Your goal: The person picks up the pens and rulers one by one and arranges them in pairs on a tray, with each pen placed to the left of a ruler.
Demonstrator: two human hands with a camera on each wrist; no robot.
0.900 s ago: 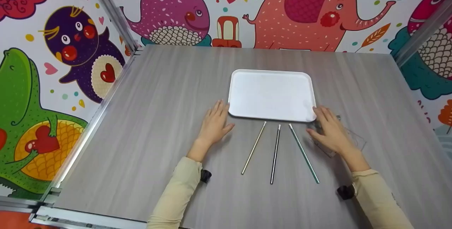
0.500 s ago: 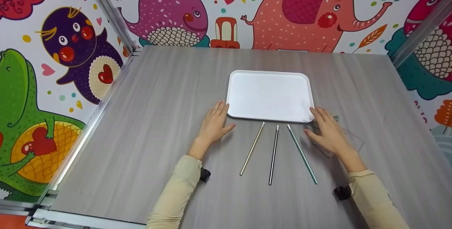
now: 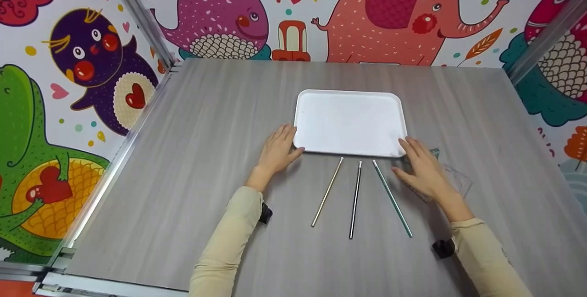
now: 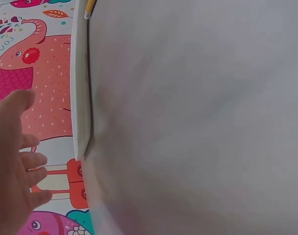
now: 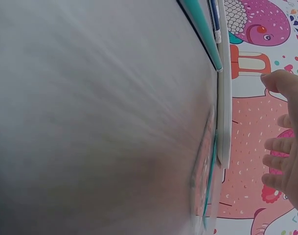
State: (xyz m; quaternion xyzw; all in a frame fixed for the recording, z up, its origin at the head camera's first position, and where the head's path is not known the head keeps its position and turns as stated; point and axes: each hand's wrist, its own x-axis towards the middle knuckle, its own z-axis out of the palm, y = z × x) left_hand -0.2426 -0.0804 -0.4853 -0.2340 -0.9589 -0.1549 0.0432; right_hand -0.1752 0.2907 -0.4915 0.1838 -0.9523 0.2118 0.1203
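A white rectangular tray [image 3: 351, 123] lies on the table. My left hand [image 3: 276, 149] is at its near left corner, fingers extended, fingertips right at the rim. My right hand [image 3: 424, 168] has its straight fingers at the near right corner, fingertips overlapping the rim in the head view. Three pencils lie in front of the tray between the hands: a gold pencil [image 3: 327, 192], a dark pencil [image 3: 355, 200] and a teal pencil [image 3: 393, 199]. Partly hidden under my right hand is a flat transparent plastic item [image 3: 458, 181] with a green corner. Neither hand grips anything.
The wood-grain table [image 3: 192, 159] is bordered by a metal frame rail [image 3: 124, 148] on the left. Walls printed with cartoon animals stand behind and at the sides. A small black device [image 3: 443, 248] sits at the right wrist.
My left hand has moved slightly away from me along the tray's left side. My right fingertips have shifted a little left over the tray's corner. Tray and pencils stay in place.
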